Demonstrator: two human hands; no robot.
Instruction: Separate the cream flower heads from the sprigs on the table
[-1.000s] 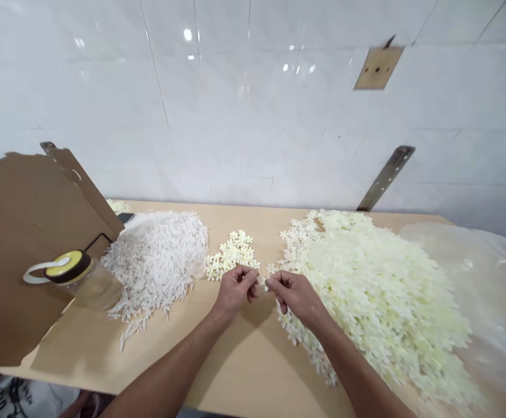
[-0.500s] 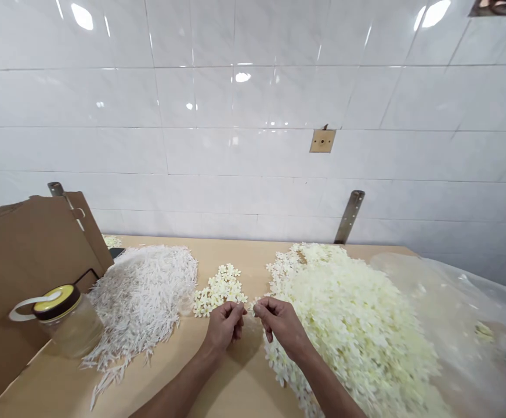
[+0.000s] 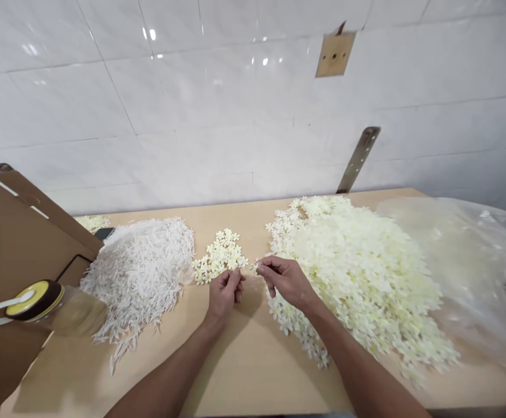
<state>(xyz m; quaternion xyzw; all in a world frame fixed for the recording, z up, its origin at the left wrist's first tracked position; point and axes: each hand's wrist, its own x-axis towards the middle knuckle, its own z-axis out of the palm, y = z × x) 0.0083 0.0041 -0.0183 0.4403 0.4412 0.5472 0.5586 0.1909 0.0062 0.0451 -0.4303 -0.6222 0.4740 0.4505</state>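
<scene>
Right hand (image 3: 285,281) grip pinches a small flower (image 3: 254,267), seemingly, just beside the curled left hand (image 3: 223,292).

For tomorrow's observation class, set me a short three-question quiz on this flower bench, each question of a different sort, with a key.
1. True or false: the right hand pinches a small cream flower at its fingers.
2. Which heap lies left of the small flower cluster? A) white stems B) cream flowers C) plastic bag
3. Fill in: the clear jar lying at the left has a ___ lid.

Key: 1 true; 2 A; 3 yellow. The left hand is curled shut; what it holds is too small to tell.
</scene>
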